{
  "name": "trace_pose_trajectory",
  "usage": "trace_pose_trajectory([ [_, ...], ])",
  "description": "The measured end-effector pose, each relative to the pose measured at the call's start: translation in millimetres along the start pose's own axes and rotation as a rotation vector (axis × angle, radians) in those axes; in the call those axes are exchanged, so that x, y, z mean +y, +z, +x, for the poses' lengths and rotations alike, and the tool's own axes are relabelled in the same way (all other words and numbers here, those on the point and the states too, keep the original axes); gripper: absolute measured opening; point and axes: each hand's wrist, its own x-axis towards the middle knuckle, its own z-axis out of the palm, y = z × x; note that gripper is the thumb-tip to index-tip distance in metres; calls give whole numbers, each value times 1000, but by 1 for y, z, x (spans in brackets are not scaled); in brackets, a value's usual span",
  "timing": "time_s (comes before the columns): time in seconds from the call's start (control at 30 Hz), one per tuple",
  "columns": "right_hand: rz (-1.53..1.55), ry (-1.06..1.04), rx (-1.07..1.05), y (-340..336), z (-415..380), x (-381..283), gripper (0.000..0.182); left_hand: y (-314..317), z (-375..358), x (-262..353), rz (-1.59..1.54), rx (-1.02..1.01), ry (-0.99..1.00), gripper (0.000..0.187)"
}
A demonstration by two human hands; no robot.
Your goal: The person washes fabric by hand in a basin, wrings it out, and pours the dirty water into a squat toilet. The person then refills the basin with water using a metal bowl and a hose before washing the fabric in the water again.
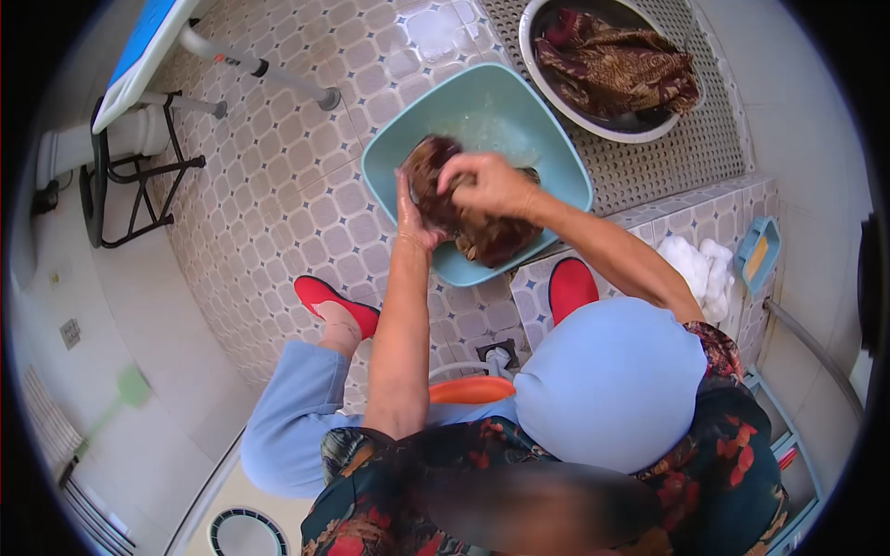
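Observation:
A wet brown patterned cloth [498, 239] is bunched in a light-blue plastic basin [387, 153] that has some soapy water at its far side. My left hand [414, 215] is at the basin's left side, its palm and fingers against the cloth's edge, the thumb side partly hidden. Over the middle of the cloth, my right hand [491, 188] has its fingers curled in and closed on the fabric, slightly smeared by motion. Part of the cloth is lifted between both hands.
A white-rimmed round basin [640, 137] with a brown patterned cloth [616, 65] stands on a perforated mat [640, 176]. White cloths [700, 273] and a blue soap dish [757, 255] lie on the tiled ledge at right. A chair leg [278, 79] stands upper left.

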Motion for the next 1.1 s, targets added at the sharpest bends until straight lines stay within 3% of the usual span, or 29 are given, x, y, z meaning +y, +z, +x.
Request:
trace_pose_trajectory([
  [0.03, -48, -67, -65, 12, -5, -18, 17, -13, 17, 1, -76, -39, 104, 72],
  [0.1, -21, -162, -126, 40, -15, -40, 15, -29, 27, -5, -54, -17, 114, 70],
  [0.17, -254, -332, -86, 65, -25, -52, 19, -30, 25, -7, -31, -3, 179, 66],
  [0.3, -690, -340, -9, 87, -26, -55, 26, -32, 21, -10, -10, 24, 309, 58],
  [0.37, -628, -354, 56, 82, -12, -40, 24, -32, 18, -11, -2, 29, 375, 54],
  [0.53, -467, -160, 328, 49, 21, -8, 26, -23, 15, -10, 64, -15, 407, 44],
  [0.57, -483, 39, 278, 31, 25, -10, 36, -20, 16, -10, 77, -42, 391, 42],
  [0.63, -537, 174, 286, 4, 30, 9, 37, -4, 9, -9, 99, -89, 381, 38],
  [0.67, -540, 189, 294, -7, 29, 15, 38, 10, 0, -5, 273, -76, 434, 40],
  [0.8, -668, 236, 355, -19, 22, 44, 30, 8, -7, 15, 272, 3, 402, 43],
  [0.9, -898, 141, 381, -34, 10, 59, 23, 9, -19, 26, 734, 168, 734, 58],
  [0.93, -831, 121, 502, -29, 4, 61, 29, 14, -19, 22, 961, 223, 874, 69],
  [0.97, -756, 107, 621, -23, -2, 63, 36, -8, 4, 15, 1240, 432, 1053, 89],
  [1.0, -834, 78, 561, -18, -11, 55, 44, 11, -5, 10, 1270, 194, 1074, 104],
  [1.03, -915, 50, 502, -13, -21, 45, 52, 12, -4, 0, 1640, 307, 1229, 107],
  [1.07, -966, 60, 361, -7, -29, 44, 63, 13, 1, -8, 1739, 325, 1203, 111],
  [1.1, -955, 53, 352, -1, -31, 49, 63, 7, 11, -17, 1876, 380, 1119, 112],
])
